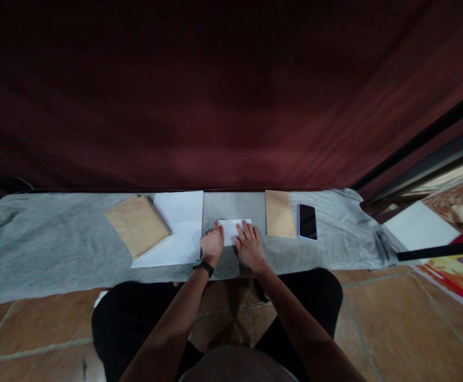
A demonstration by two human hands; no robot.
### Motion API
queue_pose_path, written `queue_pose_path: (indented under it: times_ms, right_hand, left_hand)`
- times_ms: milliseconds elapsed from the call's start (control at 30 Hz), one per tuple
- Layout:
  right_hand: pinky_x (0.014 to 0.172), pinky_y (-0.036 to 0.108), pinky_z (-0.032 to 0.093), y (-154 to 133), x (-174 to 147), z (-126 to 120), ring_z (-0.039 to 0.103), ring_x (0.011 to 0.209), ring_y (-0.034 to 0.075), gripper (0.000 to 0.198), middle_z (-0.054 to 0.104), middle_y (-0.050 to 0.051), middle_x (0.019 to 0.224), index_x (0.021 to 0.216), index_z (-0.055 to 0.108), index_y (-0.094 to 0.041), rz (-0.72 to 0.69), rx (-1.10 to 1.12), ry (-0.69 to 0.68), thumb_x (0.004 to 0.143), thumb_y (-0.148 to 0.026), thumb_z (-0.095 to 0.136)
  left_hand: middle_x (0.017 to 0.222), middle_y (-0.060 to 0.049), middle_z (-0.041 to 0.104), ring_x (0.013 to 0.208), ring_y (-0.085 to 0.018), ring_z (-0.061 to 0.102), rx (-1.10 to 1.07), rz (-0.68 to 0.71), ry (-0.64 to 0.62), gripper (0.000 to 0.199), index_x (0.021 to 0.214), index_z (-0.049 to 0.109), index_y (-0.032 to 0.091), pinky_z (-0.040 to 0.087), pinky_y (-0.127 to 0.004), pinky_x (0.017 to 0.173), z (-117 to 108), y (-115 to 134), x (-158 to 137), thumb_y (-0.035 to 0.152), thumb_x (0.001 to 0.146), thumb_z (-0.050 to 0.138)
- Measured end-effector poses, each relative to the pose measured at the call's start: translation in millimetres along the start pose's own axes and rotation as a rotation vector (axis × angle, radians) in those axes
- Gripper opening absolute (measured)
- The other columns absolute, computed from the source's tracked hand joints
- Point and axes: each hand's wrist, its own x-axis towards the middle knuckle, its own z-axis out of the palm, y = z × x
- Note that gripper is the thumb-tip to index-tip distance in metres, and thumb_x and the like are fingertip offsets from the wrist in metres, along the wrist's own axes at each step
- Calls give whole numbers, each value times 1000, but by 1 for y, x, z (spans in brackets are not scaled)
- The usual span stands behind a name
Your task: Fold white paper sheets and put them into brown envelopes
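Observation:
A small folded sheet of white paper lies on the grey cloth in front of me. My left hand, a dark watch on its wrist, is closed at the paper's left edge with its fingers bent together. Spread flat across the right part of the same paper are the fingers of my right hand. To the left, a stack of brown envelopes rests partly on larger white sheets. A single brown envelope lies right of my right hand.
A phone with a dark screen lies right of the single envelope. The grey cloth covers a long narrow surface against a dark red backdrop. At far right are a white sheet and a colourful printed box. My knees are below the near edge.

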Motion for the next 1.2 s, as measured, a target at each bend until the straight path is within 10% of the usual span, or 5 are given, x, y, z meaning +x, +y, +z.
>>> queue_pose_path:
  times_ms: [467,767,1200]
  right_hand:
    - [122,52,20,0,0,-3,30,151,31,58,32,15,164,158,35,-17,10,-4,-48,106,-43,39]
    - [124,50,16,2,-2,-1,23,154,31,62,21,15,168,159,31,-15,-23,-63,-126,99,-22,43]
    - [121,50,25,6,-2,0,32,150,28,55,35,15,163,157,36,-13,25,-20,-35,104,-27,35]
  left_hand:
    - [93,-18,74,92,-29,73,-5,-20,56,43,128,56,8,56,-39,79,-3,1,-4,32,106,28]
    - [159,-13,43,150,-23,34,-163,472,134,53,152,39,12,31,-42,122,23,29,-36,35,105,33]
    - [165,-16,29,154,-25,24,-105,383,162,58,157,32,9,22,-47,126,37,3,-41,34,104,29]
